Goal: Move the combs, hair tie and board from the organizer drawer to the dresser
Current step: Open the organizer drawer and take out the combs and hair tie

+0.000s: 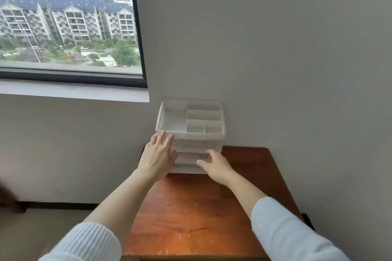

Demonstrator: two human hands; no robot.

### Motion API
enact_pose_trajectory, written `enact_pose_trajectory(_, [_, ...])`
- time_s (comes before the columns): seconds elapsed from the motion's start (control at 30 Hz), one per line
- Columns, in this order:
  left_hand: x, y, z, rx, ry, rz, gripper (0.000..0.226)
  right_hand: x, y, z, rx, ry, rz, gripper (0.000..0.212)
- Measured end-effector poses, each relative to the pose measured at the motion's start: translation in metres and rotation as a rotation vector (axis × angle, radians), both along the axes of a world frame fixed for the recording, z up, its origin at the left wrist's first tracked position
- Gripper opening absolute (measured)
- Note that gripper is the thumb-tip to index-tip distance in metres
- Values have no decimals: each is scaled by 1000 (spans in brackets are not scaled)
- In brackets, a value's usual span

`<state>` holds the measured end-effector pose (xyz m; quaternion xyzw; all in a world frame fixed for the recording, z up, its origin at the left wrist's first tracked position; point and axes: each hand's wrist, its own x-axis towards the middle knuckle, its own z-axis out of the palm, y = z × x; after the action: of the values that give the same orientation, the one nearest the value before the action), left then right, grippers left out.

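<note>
A white plastic organizer (191,135) stands at the back of the brown wooden dresser (191,214), against the wall corner. Its top tray has several empty compartments. Below are clear-fronted drawers (191,155); their contents cannot be made out. My left hand (158,155) lies flat against the organizer's left front, fingers spread and reaching the top tray's rim. My right hand (214,165) is at the front of a lower drawer, fingers curled toward its clear face. No combs, hair tie or board are visible.
A grey wall rises to the right and behind the dresser. A window with a dark frame (140,27) and a white sill (74,91) is at the left. The floor lies left of the dresser.
</note>
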<state>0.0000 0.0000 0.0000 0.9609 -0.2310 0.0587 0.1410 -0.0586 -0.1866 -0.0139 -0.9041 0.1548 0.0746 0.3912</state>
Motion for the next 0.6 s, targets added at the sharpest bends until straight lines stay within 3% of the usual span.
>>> enact_pose_trajectory(0.13, [32,1,-13,83,-151,-56,52,28,5,-19,278,14,-53,59])
enact_pose_trajectory(0.23, [48,2,-23,112,-160,-119,51,45,13,-27,539,78,-194,54])
enact_pose_trajectory(0.37, [49,5,-25,10,-181,-144,50,54,20,-31,887,83,-398,19])
enact_pose_trajectory(0.5, [52,5,-22,-63,-172,-180,47,62,28,-34,1269,14,-658,25])
enact_pose_trajectory(0.6, [53,7,-20,-120,-110,-186,46,62,35,-32,1374,-7,-704,23])
